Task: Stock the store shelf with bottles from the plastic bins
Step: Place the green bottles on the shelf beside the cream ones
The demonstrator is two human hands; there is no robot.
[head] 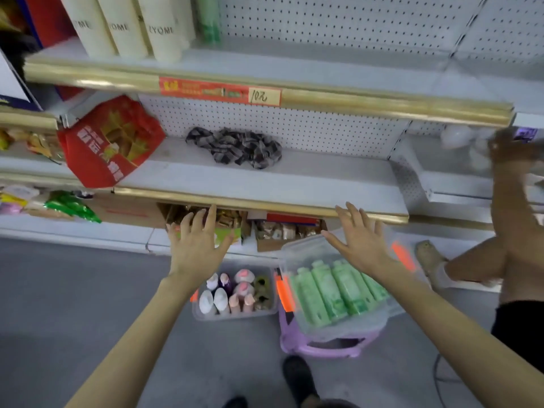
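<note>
Shelving of white metal with gold front trim and pegboard backing stands on a grey floor (73, 290). Middle shelf (294, 184) carries a crumpled checked cloth (235, 147) and, at its left end, a tilted red bag (109, 139). Upper shelf (323, 69) holds white bottles (126, 28) and one green bottle (209, 19).

Left hand (197, 245) and right hand (362, 240) are both spread, fingers straight, holding nothing, before the middle shelf's front edge.

Green bottles (326, 287) lie in a clear bin (347, 325) on a purple stool (321, 346) below the right hand. A second bin (235, 315) of mixed bottles stands on the floor beside it. Another person's arm (506, 184) occupies the right margin.
</note>
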